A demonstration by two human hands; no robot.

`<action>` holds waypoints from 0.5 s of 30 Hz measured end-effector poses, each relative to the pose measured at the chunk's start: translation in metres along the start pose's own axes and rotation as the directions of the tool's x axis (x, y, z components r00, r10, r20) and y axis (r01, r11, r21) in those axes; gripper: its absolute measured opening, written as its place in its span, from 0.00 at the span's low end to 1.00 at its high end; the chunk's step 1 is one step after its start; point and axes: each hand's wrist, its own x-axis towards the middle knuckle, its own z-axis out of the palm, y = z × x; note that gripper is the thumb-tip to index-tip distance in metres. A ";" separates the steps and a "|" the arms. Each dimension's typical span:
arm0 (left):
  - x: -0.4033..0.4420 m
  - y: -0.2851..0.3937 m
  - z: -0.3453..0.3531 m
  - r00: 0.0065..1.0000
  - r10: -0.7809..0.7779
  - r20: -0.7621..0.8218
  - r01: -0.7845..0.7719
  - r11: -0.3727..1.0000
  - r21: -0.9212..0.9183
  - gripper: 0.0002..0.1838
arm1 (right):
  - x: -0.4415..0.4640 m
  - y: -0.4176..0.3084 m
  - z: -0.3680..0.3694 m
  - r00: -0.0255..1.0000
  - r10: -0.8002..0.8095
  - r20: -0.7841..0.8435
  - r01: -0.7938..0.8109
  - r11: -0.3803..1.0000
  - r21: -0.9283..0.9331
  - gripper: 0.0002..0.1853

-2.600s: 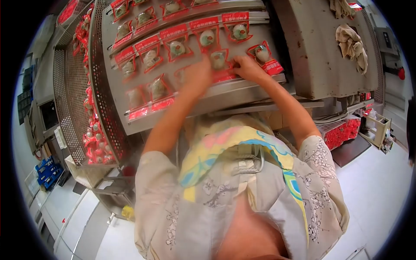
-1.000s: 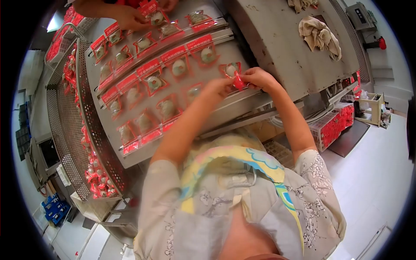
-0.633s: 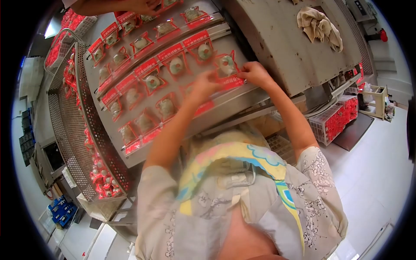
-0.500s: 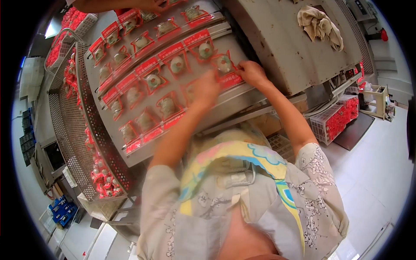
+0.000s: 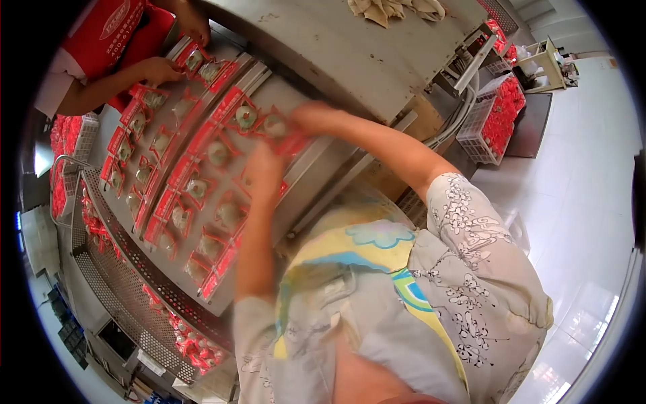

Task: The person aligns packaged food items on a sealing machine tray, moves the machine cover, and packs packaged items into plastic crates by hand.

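Observation:
On the metal tray [image 5: 176, 232], red-and-clear packets lie in rows, each with a pale round item inside. At the right end of the near row is one packet [image 5: 274, 125]. My right hand [image 5: 313, 120] touches its right edge; the fingers are smeared by motion. My left hand [image 5: 264, 165] is just below and left of that packet, blurred, over the near row. Its fingers cannot be made out. Another packet [image 5: 246, 116] lies just left of them in the row behind.
A co-worker's hand [image 5: 160, 71] touches packets at the far side. A perforated metal bin [image 5: 128, 296] with red packets stands left. Beyond the tray is a metal machine top [image 5: 323, 40] with a cloth [image 5: 387, 8]. A white crate [image 5: 486, 124] of red packets stands right.
The view has turned, so tray and machine appear rotated and further left. The co-worker's arms and red apron show more. My hands remain around the end packet of the near row.

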 end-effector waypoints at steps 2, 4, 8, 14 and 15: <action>-0.002 -0.002 0.002 0.999 0.032 -0.025 -0.031 0.999 0.023 0.28 | 0.003 0.005 0.007 0.998 -0.036 -0.042 0.037 0.999 0.010 0.12; -0.003 0.000 0.000 1.000 0.012 0.013 -0.011 1.000 -0.011 0.29 | 0.005 0.016 0.001 0.994 -0.070 0.085 0.062 0.994 0.091 0.12; -0.002 0.000 -0.007 0.999 -0.020 0.040 0.024 0.996 -0.088 0.33 | 0.012 0.034 0.008 0.996 -0.060 0.069 0.037 0.953 0.300 0.13; -0.006 -0.002 0.000 0.998 0.049 -0.030 -0.047 0.998 0.052 0.31 | 0.008 0.013 0.006 0.994 -0.050 0.101 0.049 0.999 0.016 0.14; -0.007 0.001 -0.001 0.999 0.047 0.005 -0.047 0.995 0.084 0.29 | 0.008 0.014 0.009 0.996 -0.064 0.057 0.063 0.998 0.007 0.13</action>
